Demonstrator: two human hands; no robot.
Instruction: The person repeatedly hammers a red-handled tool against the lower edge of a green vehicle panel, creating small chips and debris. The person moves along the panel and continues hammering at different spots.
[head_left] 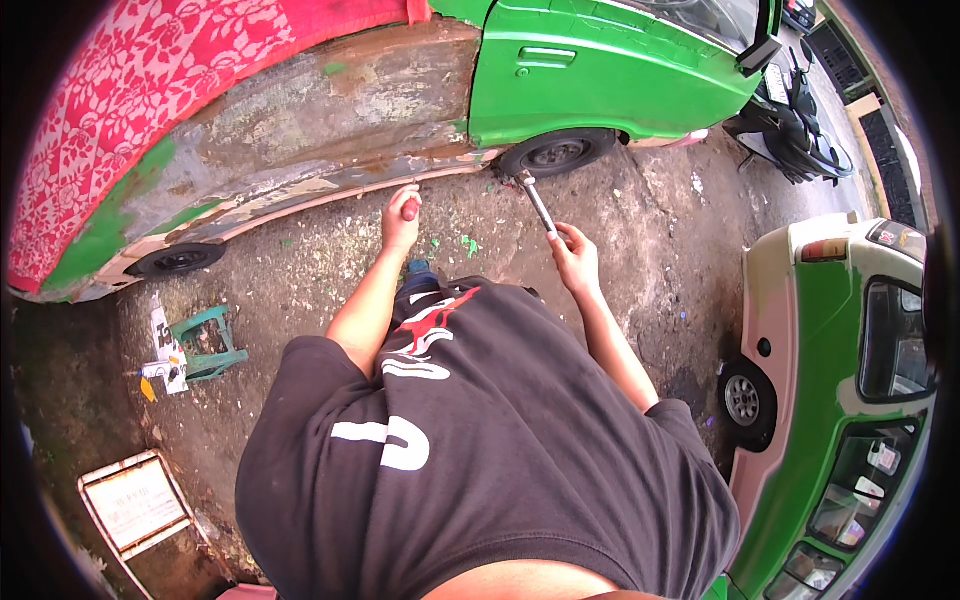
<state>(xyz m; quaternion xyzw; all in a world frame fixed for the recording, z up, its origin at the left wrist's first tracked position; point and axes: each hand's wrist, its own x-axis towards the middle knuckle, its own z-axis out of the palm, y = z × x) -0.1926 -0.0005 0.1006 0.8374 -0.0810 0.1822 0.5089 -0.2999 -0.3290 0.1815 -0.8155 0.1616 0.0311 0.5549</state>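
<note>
My right hand (575, 258) is closed round the lower end of a hammer (540, 208) with a silver-grey shaft. The hammer's head points up and away, close to the front tyre (555, 152) of a green van (590, 85). My left hand (401, 222) is closed in front of the van's lower side. A rounded reddish end shows at its fingers, and I cannot make out what it is. Ahead of that hand the van's side panel (330, 115) is scraped bare, with patches of grey, brown and rust.
A red floral cloth (150, 90) drapes the van's left part. At left stand a small green stool (207, 345) and a framed white sign (137, 503). Another green and cream van (800, 400) is parked at right; a black motorcycle (795, 135) stands beyond. Paint flakes litter the ground.
</note>
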